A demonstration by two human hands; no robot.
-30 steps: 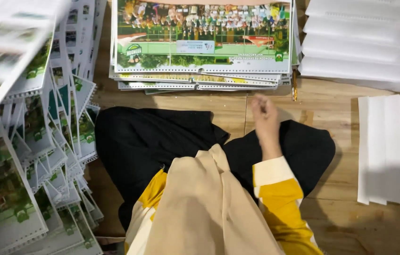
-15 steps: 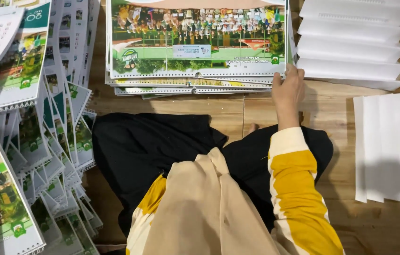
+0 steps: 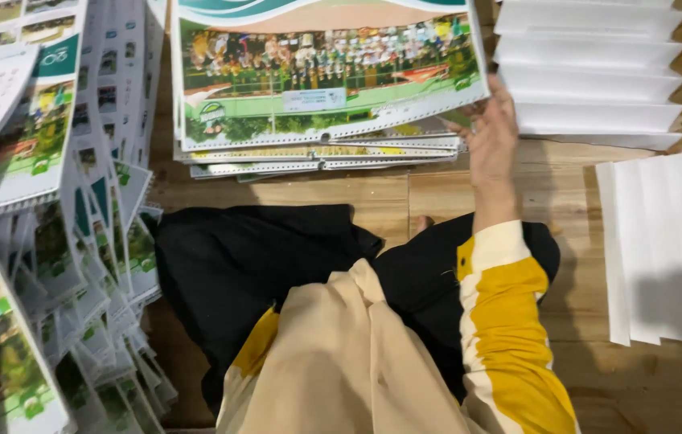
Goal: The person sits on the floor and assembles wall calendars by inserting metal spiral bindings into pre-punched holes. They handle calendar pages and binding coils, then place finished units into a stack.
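Right hand [image 3: 492,141] lifting the corner of the top printed sheet [image 3: 321,72] off a stack of printed sheets [image 3: 317,157] on the wooden floor [image 3: 405,193]. More printed sheets fanned out [image 3: 51,241] on the left, folded white paper [image 3: 590,72] on the right. Black cloth [image 3: 260,265] over the lap, yellow and white sleeve [image 3: 510,321] on the arm.

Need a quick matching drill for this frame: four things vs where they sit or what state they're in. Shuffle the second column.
Things:
1. right hand
2. top printed sheet
3. fanned printed sheets
4. blank white sheets

Places or states:
A. spread in an overlapping row down the left side
B. stacked on the wooden floor at the right edge
C. lower right corner lifted off the pile
D. gripping a sheet's corner, sleeve yellow and white

Pairs: 1-D, 2-C, 3-A, 4-B
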